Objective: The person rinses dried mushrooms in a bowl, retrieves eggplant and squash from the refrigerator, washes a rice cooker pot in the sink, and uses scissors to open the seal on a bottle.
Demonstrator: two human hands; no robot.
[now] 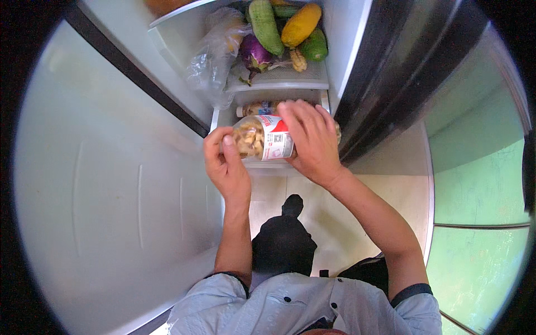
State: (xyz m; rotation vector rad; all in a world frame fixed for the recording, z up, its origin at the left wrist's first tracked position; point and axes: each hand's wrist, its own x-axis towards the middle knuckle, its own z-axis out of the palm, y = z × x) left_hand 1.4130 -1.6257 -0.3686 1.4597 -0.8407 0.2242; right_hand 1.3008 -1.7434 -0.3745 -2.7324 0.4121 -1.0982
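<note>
A clear plastic bottle or jar [250, 139] lies sideways between my hands, packed with pale tan chunks and wrapped in a red and white label that bears writing. My right hand [312, 140] grips its right part from above, fingers curled over the far side. The left end sits in my left hand [228, 161], the thumb on the near side; that end is partly covered by the fingers. Just behind it, a second container with a white cap [253, 109] lies in the lower drawer [228, 109], partly hidden by the jar and my right hand.
An upper shelf [289, 83] holds a green gourd [266, 27], a yellow squash-like vegetable [301, 25], an eggplant [255, 54], a corn cob [298, 60] and a plastic bag [213, 63]. The white refrigerator door [113, 180] stands wide at left. Green cabinet panels [481, 184] rise at right.
</note>
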